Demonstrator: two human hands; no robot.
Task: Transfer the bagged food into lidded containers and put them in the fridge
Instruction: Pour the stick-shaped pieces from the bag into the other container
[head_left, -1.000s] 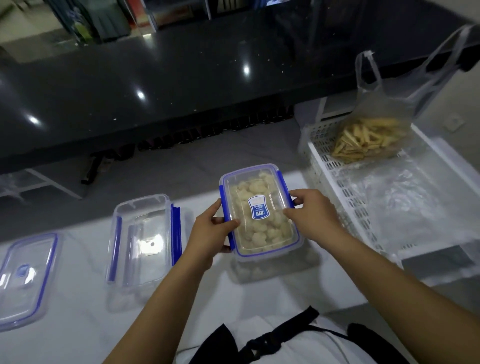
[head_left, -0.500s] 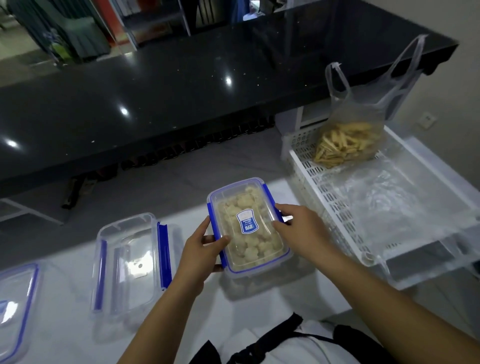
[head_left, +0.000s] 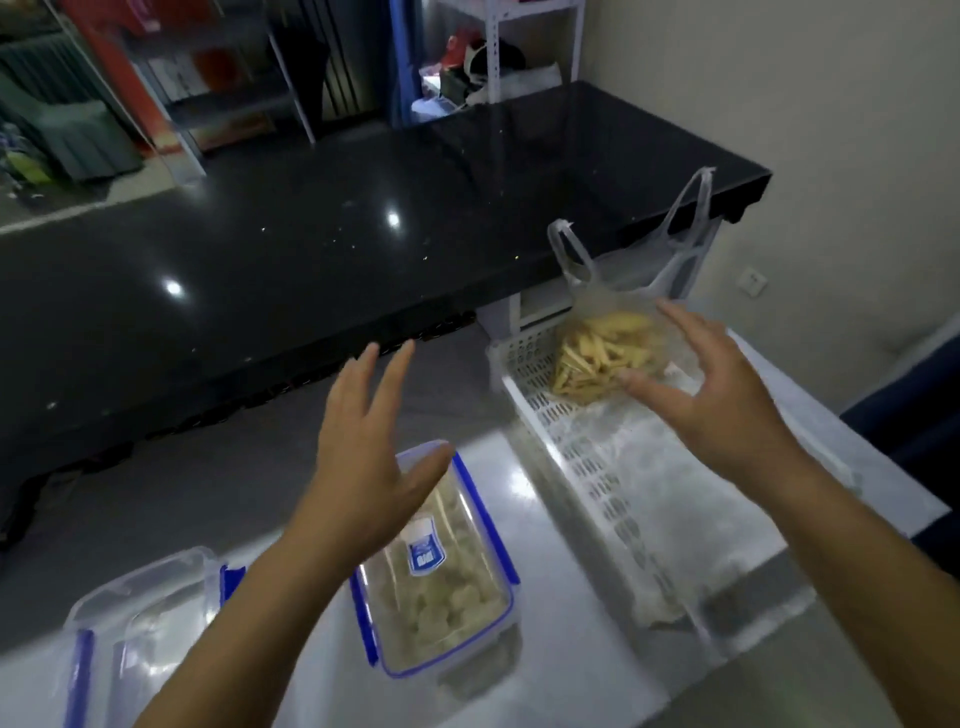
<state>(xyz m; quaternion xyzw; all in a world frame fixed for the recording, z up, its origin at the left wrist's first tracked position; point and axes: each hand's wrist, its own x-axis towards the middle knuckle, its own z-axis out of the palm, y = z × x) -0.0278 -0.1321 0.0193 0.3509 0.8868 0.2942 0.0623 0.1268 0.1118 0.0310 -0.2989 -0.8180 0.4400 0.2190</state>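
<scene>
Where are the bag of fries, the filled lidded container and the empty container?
bag of fries (head_left: 602, 358): head view, on the yellow sticks inside the clear bag.
filled lidded container (head_left: 441, 597): head view, on the clear lid.
empty container (head_left: 150, 613): head view, on its clear inside.

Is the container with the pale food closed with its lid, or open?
Closed. The blue-edged lid sits flat on the container, label on top. Whether every clip is latched, I cannot tell.

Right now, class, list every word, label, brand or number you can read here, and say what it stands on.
Blue and white sticker on the lid of the filled container: printed letters, too blurred to read.
Empty container, bag of fries, white basket: no text visible.
</scene>
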